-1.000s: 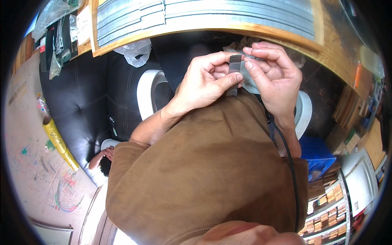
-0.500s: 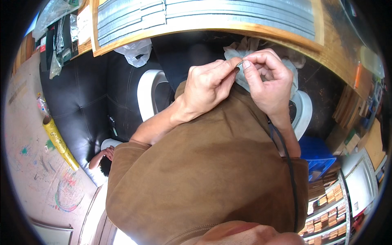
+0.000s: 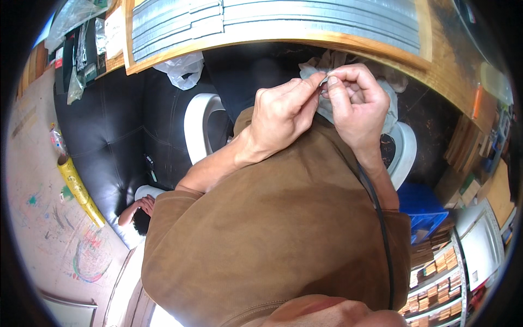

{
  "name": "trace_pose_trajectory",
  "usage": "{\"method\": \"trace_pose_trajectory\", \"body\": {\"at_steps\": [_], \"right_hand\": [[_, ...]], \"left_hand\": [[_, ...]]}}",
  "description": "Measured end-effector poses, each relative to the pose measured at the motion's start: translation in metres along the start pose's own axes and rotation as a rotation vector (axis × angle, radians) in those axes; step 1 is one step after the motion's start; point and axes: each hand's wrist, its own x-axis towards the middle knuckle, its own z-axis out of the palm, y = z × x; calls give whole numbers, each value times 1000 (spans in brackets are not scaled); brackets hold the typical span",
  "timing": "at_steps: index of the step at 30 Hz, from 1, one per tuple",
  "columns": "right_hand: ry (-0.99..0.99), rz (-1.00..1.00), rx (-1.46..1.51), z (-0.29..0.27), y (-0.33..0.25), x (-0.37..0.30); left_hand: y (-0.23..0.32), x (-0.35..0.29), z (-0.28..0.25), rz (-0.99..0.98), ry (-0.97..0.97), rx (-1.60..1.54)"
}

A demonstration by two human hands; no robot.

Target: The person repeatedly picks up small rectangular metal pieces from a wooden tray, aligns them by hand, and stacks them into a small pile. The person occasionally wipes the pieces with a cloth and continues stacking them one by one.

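My left hand [image 3: 284, 113] and my right hand [image 3: 360, 103] meet in front of my chest, fingertips nearly touching. Between them is a small thin strip [image 3: 325, 79], grey or silvery, pinched by both hands. Most of it is covered by the fingers, so its kind does not show. My left thumb and forefinger press on it from the left, and my right thumb and forefinger close on its other side. Behind the right hand hangs a pale crumpled cloth [image 3: 388, 120].
Ahead stands a wooden-edged table [image 3: 229, 50] bearing stacked grey strips [image 3: 321, 27]. White chair arms [image 3: 197, 128] flank me. A white plastic bag [image 3: 182, 71] hangs under the table edge. At right sits a blue crate [image 3: 419, 210]; at left, a yellow roll [image 3: 79, 188] and another person's hand [image 3: 145, 204].
Both hands have shifted very slightly while keeping their pinch on the small strip. The cable along my right side has moved a little.
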Motion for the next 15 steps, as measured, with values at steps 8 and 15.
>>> {"method": "trace_pose_trajectory", "body": {"at_steps": [8,15], "right_hand": [[-44,-182,-229,-3,-6,5],[-8,-91,-95,-2,-3,5]], "left_hand": [[-1,1,1,-48,-25,-92],[-4,0,3,98,-2,92]]}}
